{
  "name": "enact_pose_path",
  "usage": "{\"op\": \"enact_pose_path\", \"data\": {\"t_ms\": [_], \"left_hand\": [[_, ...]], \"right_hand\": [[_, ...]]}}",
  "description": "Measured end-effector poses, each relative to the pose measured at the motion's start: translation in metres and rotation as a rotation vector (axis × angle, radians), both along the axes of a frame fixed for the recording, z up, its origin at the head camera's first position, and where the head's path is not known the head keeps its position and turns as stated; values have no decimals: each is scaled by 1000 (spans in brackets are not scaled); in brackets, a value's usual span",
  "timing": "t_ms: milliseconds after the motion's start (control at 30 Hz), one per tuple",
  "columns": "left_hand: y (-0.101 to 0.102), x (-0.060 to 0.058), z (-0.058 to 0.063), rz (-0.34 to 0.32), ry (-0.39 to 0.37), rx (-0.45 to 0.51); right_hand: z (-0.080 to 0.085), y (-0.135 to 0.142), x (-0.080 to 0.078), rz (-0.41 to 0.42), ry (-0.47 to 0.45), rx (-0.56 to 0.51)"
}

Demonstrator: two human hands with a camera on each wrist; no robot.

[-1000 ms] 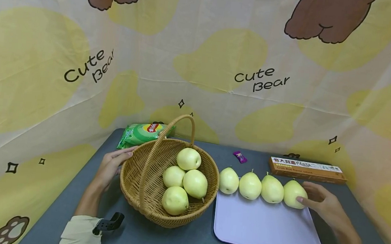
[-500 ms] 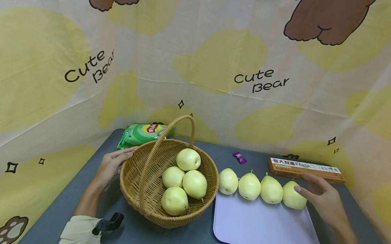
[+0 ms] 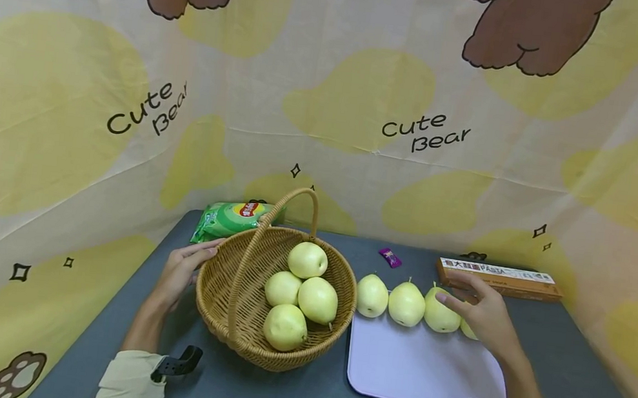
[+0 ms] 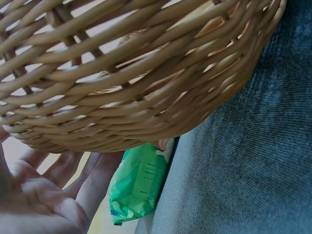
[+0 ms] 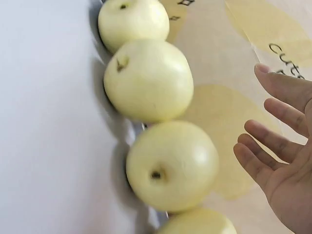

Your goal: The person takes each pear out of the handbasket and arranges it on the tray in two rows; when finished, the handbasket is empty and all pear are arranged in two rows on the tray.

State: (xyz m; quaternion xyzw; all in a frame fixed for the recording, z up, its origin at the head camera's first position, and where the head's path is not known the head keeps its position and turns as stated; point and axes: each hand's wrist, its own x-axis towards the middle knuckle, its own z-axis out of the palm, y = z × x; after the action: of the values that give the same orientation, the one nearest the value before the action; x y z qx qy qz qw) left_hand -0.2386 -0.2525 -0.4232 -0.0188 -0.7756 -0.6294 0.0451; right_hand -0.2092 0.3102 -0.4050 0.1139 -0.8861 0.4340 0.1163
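A wicker basket [image 3: 219, 318] with an arched handle stands left of centre, with several pale green pears [image 3: 318, 300] inside. My left hand [image 3: 177, 275] touches its left rim, fingers extended; in the left wrist view that hand [image 4: 53, 195] lies beside the woven wall. A row of pears [image 3: 406, 303] sits along the back edge of a lilac tray [image 3: 423, 372]. Over the row's right end hovers my right hand [image 3: 484, 314], holding nothing and partly hiding the last pear [image 3: 467, 330]. In the right wrist view, the right hand [image 5: 287, 161] has spread fingers, beside the pears [image 5: 170, 165].
A green snack bag [image 3: 232, 216] lies behind the basket at the back left. Toward the back sits a small purple wrapped candy [image 3: 390, 257]. A long orange pasta box [image 3: 505, 282] is behind the tray's right end. Printed cloth [image 3: 330, 96] hangs around the table.
My right hand has let go of the rightmost pear, lifted, and moved left over the row. The left hand and the basket have stayed in place.
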Motion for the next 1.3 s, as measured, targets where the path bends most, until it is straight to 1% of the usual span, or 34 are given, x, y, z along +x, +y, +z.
{"op": "enact_pose_path", "data": {"t_ms": [233,333,500,633,867,1000,1300], "left_hand": [[0,-1,-1,-7,3,9],[0,-1,-1,-11,9,13],[0,-1,-2,-13,14,15],[0,-1,-2,-11,12,21],[0,-2,-2,-14,11,37],[0,-2,-2,-18,10,39],[0,-2,-2,-12,21,38]], "right_hand": [[1,-35,-11,87,-27,-81],[2,-49,-18,122,-17,-101],[7,-70,-25,178,-2,-133],[14,-87,-29,227,-29,-163],[26,-111,-35,258,-74,-155],[31,-120,-41,275,-80,-139],[44,-141,-54,329,-103,-74]]}}
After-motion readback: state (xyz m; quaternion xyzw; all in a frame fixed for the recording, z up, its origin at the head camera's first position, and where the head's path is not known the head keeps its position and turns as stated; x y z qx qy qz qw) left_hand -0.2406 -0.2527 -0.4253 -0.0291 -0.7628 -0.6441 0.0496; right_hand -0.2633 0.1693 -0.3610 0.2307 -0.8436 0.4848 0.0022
